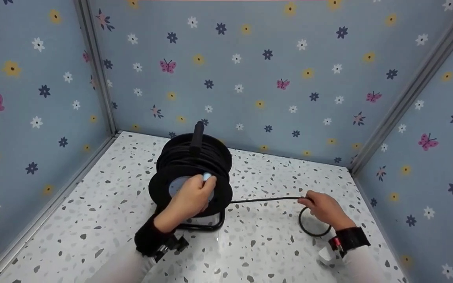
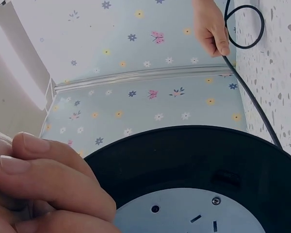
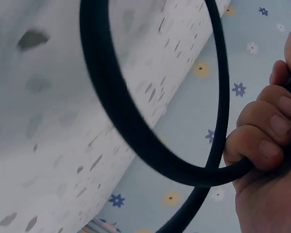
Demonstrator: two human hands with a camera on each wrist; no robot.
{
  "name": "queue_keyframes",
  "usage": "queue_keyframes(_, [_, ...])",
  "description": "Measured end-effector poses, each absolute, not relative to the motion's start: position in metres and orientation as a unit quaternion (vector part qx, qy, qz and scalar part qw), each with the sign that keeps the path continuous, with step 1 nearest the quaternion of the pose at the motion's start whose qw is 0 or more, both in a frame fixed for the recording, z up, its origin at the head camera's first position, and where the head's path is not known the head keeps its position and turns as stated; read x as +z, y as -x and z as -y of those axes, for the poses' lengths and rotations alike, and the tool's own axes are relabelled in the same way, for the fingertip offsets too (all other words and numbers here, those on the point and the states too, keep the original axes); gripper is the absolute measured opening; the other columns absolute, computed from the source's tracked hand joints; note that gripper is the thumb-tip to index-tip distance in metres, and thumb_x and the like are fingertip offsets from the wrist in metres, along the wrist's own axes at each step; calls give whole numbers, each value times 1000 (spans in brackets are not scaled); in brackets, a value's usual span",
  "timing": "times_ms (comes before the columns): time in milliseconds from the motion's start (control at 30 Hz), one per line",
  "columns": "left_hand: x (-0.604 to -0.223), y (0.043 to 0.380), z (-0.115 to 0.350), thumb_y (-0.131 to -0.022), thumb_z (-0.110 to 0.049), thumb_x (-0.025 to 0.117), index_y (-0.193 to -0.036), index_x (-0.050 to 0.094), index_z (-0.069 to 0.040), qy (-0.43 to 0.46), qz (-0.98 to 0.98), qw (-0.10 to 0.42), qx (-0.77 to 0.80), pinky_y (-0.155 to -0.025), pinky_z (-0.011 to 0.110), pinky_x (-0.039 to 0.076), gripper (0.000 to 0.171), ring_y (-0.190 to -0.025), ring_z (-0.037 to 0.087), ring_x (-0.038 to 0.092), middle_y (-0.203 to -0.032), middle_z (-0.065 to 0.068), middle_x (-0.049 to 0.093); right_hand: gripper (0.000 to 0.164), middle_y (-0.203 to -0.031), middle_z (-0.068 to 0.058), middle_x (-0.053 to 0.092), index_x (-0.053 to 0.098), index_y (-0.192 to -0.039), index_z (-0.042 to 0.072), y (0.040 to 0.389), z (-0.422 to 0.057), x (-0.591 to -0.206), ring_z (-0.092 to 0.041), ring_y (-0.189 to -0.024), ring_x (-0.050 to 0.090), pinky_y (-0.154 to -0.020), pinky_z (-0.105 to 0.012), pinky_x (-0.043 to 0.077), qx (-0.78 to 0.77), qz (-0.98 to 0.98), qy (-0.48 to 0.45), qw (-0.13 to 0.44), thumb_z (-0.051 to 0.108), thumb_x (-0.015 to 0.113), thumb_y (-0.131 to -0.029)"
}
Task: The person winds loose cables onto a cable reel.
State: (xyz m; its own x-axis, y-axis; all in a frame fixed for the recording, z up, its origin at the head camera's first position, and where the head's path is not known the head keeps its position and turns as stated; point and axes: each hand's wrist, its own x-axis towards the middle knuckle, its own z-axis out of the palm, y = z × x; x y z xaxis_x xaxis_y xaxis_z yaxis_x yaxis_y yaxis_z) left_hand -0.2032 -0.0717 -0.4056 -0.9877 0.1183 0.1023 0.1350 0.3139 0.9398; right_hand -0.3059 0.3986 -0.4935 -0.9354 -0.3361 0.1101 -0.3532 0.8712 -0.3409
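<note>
A black cable reel (image 1: 158, 184) stands on its tubular frame (image 1: 207, 227), with black cable wound between its two flanges. My left hand (image 1: 190, 193) is in front of the reel's near face, its fingers curled round a light blue knob (image 1: 207, 176). In the left wrist view a pale socket panel (image 2: 184, 213) with slots and screws shows beside those fingers. The cable (image 1: 266, 199) runs nearly straight from the reel to my right hand (image 1: 325, 208), which grips it. Past that hand the cable hangs in a loop (image 3: 117, 107), seen large in the right wrist view.
The reel's carrying handle (image 1: 197, 137) sticks up at the top. White speckled tabletop (image 1: 262, 243) lies under everything. Blue flowered panels (image 1: 250, 78) close off the back and both sides. Below my right wrist is a whitish object (image 1: 326, 253), too blurred to identify.
</note>
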Motion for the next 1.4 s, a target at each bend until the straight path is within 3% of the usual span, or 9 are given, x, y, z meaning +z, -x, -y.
queue_keyframes(333, [-407, 202, 68, -117, -41, 51, -84, 54, -13, 75, 824, 8, -561, -49, 31, 43, 43, -51, 16, 52, -63, 0, 56, 38, -77, -2, 46, 59, -94, 11, 307, -443, -481, -19, -67, 43, -64, -37, 34, 199, 971, -133, -12, 42, 60, -116])
queue_keyframes(500, [-410, 204, 64, -116, -44, 51, -84, 55, -13, 73, 840, 21, -538, -54, 35, 49, 45, -54, 19, 59, -65, 3, 62, 38, -79, -3, 45, 58, -94, 13, 305, -453, -481, -21, -69, 44, -66, -38, 36, 211, 970, -119, -38, 42, 57, -118])
queue_keyframes(700, [-416, 206, 56, -116, -41, 50, -78, 50, -16, 96, 855, 55, -507, -61, 39, 49, 46, -59, 19, 57, -68, 1, 57, 39, -75, -2, 45, 56, -90, 14, 304, -445, -481, -20, -66, 44, -65, -38, 35, 184, 974, -129, 1, 43, 59, -117])
queue_keyframes(867, [-425, 207, 45, -116, -41, 48, -79, 49, -16, 109, 870, 52, -478, -68, 42, 51, 44, -66, 21, 56, -73, 1, 50, 39, -73, 0, 44, 55, -88, 17, 305, -433, -482, -18, -63, 42, -64, -36, 34, 168, 975, -144, 27, 42, 61, -116])
queue_keyframes(1033, [-443, 208, 30, -116, -39, 45, -82, 55, -15, 117, 886, 50, -445, -75, 48, 54, 43, -71, 24, 58, -75, 1, 52, 39, -72, 1, 47, 57, -87, 18, 305, -428, -484, -17, -62, 42, -63, -36, 35, 166, 975, -147, 30, 44, 62, -115])
queue_keyframes(1200, [-468, 208, 23, -116, -36, 45, -81, 57, -16, 130, 901, 49, -410, -72, 53, 56, 42, -69, 24, 57, -71, 1, 52, 38, -74, 2, 48, 59, -88, 19, 306, -426, -488, -17, -64, 43, -64, -36, 35, 174, 973, -151, 29, 47, 62, -115])
queue_keyframes(1400, [-503, 206, 32, -116, -31, 47, -76, 53, -19, 133, 916, 34, -377, -66, 51, 54, 42, -61, 22, 53, -66, -2, 45, 44, -69, 4, 36, 50, -82, 19, 304, -422, -491, -14, -59, 33, -62, -33, 31, 178, 970, -161, 35, 45, 62, -114])
